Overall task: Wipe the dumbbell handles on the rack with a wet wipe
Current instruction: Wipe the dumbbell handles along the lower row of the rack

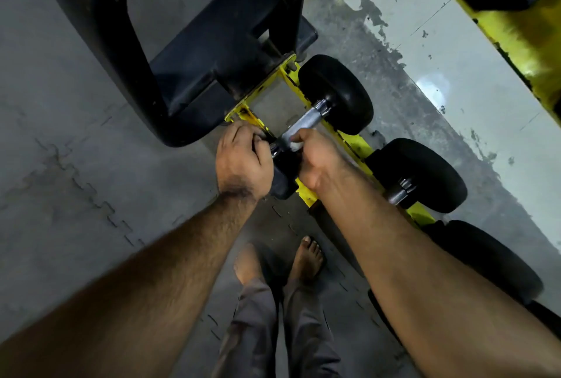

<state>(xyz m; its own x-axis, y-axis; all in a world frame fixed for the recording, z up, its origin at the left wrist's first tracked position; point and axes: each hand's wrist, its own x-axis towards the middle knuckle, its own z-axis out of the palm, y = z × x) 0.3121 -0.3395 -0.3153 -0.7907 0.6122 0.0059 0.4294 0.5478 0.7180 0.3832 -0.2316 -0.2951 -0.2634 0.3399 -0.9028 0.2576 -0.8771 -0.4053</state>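
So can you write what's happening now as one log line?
step: wiping handle | right hand: presses wet wipe on dumbbell handle | left hand: grips near dumbbell head | rack: yellow

A single head-worn, wide-angle view looks steeply down from above the person's forearms, close over both hands at the yellow rack [353, 142]. The frame is tilted, so the rack runs diagonally from centre to lower right. Straight lines bow toward the edges. The person's bare feet [306, 259] on the floor [76, 165] sit near bottom centre.
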